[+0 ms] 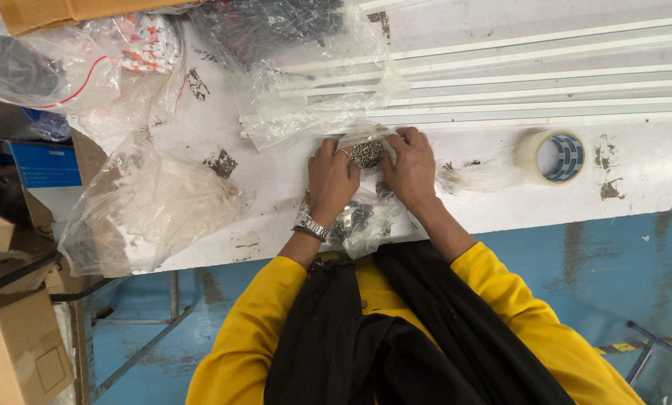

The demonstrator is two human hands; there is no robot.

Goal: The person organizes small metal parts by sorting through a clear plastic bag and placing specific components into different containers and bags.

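Note:
My left hand (pixel 331 178) and my right hand (pixel 409 166) meet on the white table (pixel 276 172), both pinching a small clump of dark metal parts (pixel 366 154) inside a clear plastic bag. A ring and a metal wristwatch (pixel 312 226) are on my left hand and wrist. Below my hands lies another small clear bag of metal parts (pixel 358 219) near the table's front edge. My sleeves are yellow, with a black cloth hanging down my front.
A tape roll (pixel 552 156) lies at the right. White rails (pixel 516 82) run along the back. Crumpled clear bags (pixel 152 206) cover the left, with more bags of parts (pixel 268 30) behind. Cardboard boxes (pixel 17 337) stand on the blue floor at the left.

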